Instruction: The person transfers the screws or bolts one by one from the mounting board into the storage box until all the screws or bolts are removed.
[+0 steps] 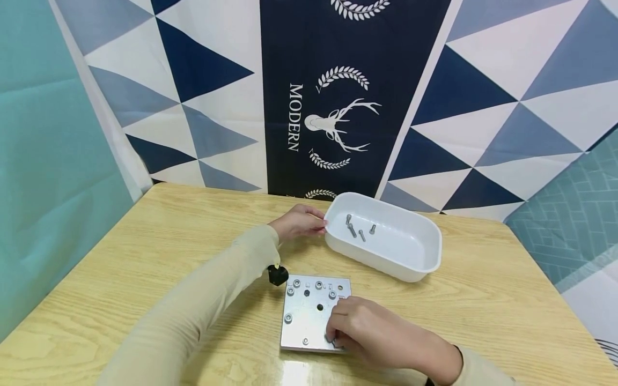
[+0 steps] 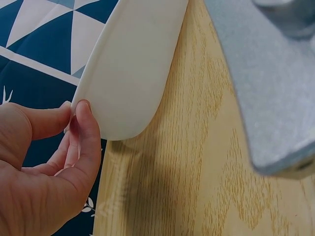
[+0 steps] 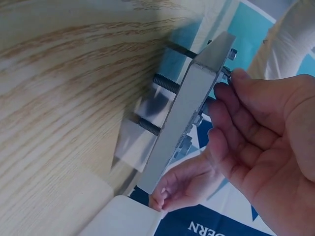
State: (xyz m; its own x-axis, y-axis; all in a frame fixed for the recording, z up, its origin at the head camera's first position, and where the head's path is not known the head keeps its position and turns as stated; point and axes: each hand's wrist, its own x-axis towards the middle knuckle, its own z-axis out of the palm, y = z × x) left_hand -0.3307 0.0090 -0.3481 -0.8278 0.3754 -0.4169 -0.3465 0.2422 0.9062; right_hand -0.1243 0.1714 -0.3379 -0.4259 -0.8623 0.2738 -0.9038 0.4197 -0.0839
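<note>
At the back of the table, my left hand pinches the left rim of a white plastic tray between thumb and fingers. A few loose bolts lie in the tray. In front of it sits a silver metal plate with holes and several socket-head bolts standing in it. My right hand is at the plate's near right corner. In the right wrist view its thumb and finger pinch a bolt head on the plate's top. Threaded bolt ends stick out underneath.
All this stands on a wood-grain table. A patterned cloth hangs right behind the table's back edge. A small black device sits under my left wrist, close to the plate's far left corner.
</note>
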